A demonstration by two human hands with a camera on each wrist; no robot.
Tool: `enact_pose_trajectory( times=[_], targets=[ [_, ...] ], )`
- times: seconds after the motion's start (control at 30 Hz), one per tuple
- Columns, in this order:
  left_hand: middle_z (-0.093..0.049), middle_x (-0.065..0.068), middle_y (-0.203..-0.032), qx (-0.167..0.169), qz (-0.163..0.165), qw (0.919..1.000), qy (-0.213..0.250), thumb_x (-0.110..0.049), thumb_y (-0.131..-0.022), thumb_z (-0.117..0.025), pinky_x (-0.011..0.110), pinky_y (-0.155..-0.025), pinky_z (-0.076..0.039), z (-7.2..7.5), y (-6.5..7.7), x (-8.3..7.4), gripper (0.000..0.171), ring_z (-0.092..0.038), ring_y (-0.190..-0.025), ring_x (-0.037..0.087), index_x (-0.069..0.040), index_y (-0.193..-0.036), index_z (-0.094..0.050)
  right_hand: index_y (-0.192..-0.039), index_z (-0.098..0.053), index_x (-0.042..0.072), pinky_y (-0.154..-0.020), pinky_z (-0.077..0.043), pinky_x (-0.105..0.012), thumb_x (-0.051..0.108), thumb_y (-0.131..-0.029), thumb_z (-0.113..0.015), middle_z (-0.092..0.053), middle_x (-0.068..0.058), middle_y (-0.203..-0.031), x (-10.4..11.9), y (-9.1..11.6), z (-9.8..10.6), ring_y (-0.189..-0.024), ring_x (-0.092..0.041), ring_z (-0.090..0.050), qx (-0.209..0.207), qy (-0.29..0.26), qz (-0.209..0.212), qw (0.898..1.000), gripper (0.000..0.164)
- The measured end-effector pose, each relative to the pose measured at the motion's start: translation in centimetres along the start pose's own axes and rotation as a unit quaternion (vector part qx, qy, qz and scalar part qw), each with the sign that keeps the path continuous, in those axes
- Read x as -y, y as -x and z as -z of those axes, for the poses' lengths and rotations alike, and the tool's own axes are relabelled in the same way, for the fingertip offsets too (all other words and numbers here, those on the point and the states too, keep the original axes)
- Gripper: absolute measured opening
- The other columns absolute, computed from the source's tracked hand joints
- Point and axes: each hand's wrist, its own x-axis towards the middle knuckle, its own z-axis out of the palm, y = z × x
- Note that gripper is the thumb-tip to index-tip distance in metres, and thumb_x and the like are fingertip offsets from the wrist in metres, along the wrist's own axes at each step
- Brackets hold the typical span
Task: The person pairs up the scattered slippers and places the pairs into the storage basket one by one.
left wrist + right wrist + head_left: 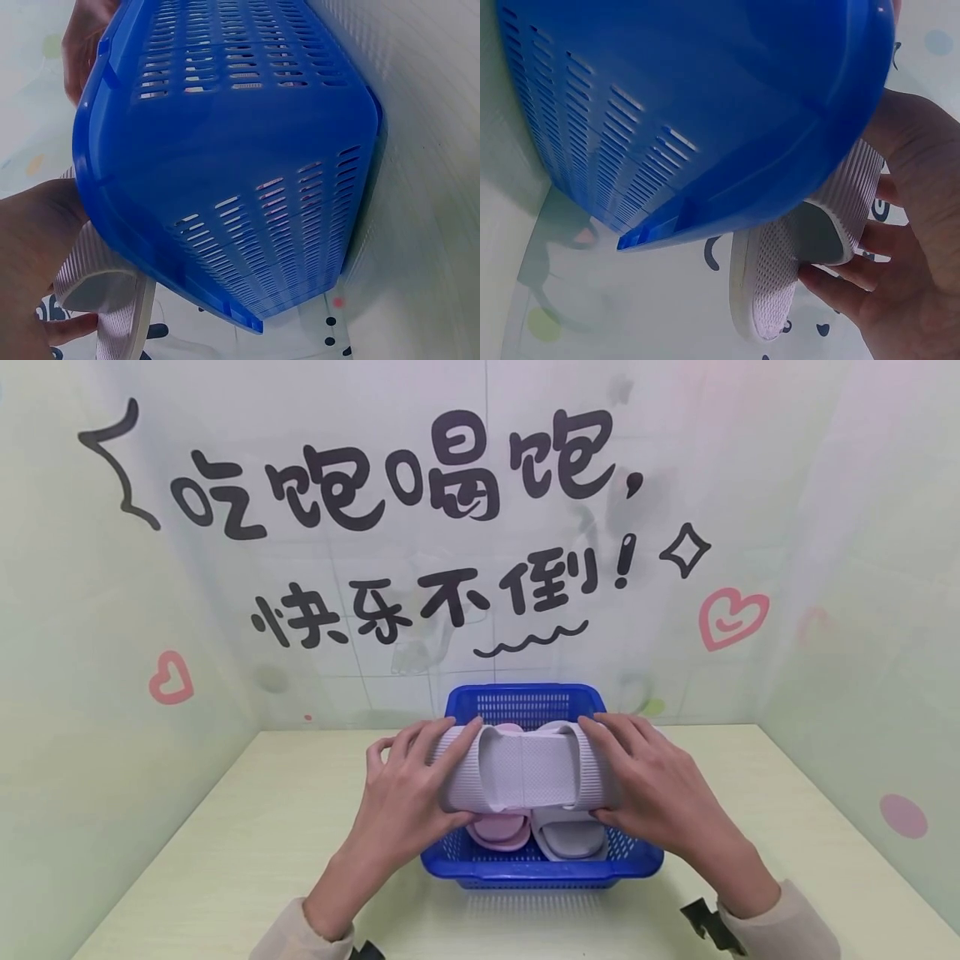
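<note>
Over the blue basket [540,870], both hands hold a pair of pale lilac slippers with ribbed straps. My left hand [408,789] grips the left slipper [463,772], fingers over the top and thumb below. On the other side my right hand [663,789] grips the right slipper [596,772] the same way. Their dimpled insoles meet in the middle. Inside the basket, below them, lie a pink slipper [501,833] and a pale grey slipper [576,841], partly hidden by the held pair. The right wrist view shows fingers curled round the ribbed strap [855,187].
The basket stands on a pale wooden table [277,810], near its back edge. A light wall sheet [322,693] with black lettering and pink hearts rises behind the table and along both sides.
</note>
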Motion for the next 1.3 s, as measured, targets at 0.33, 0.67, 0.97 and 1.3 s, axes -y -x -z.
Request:
enact_pose_trajectory(
  times=[0.33, 0.67, 0.97, 1.3],
  targets=[
    [-0.055, 0.005, -0.147, 0.001, -0.001, 1.0000, 0.001, -0.059, -0.052, -0.098, 0.059, -0.095, -0.044, 0.04, 0.07, 0.03, 0.121, -0.054, -0.129, 0.033, -0.040, -0.157, -0.041, -0.148, -0.050, 0.013, -0.086, -0.062, -0.052, 0.040, -0.048, -0.104, -0.060, -0.013, -0.139, 0.08, -0.02, -0.07, -0.124, -0.034, -0.058, 0.000, 0.000, -0.001, 1.000, 0.117],
    [-0.055, 0.005, -0.147, 0.001, -0.003, 1.0000, 0.001, -0.055, -0.051, -0.100, 0.060, -0.099, -0.042, 0.05, 0.06, 0.05, 0.122, -0.053, -0.130, 0.033, -0.039, -0.157, -0.042, -0.149, -0.049, 0.015, -0.087, -0.061, -0.055, 0.038, -0.048, -0.104, -0.060, -0.013, -0.139, 0.08, -0.01, -0.31, -0.125, -0.035, -0.058, 0.007, 0.004, 0.004, 1.000, 0.117],
    [-0.055, 0.005, -0.146, 0.000, -0.001, 1.0000, 0.000, -0.058, -0.051, -0.099, 0.059, -0.098, -0.043, 0.01, -0.02, -0.06, 0.121, -0.054, -0.129, 0.033, -0.039, -0.157, -0.042, -0.148, -0.051, 0.014, -0.084, -0.062, -0.053, 0.041, -0.047, -0.104, -0.060, -0.012, -0.137, 0.10, 0.02, -0.40, -0.124, -0.034, -0.059, -0.001, 0.005, 0.001, 1.000, 0.117],
    [-0.056, 0.004, -0.146, 0.004, 0.001, 1.0000, -0.002, -0.059, -0.052, -0.098, 0.059, -0.095, -0.044, 0.08, -0.04, -0.22, 0.120, -0.054, -0.129, 0.033, -0.039, -0.157, -0.042, -0.148, -0.050, 0.013, -0.086, -0.062, -0.051, 0.045, -0.048, -0.103, -0.061, -0.012, -0.138, 0.20, -0.03, -0.39, -0.125, -0.034, -0.059, 0.001, 0.010, 0.006, 1.000, 0.117]
  ],
)
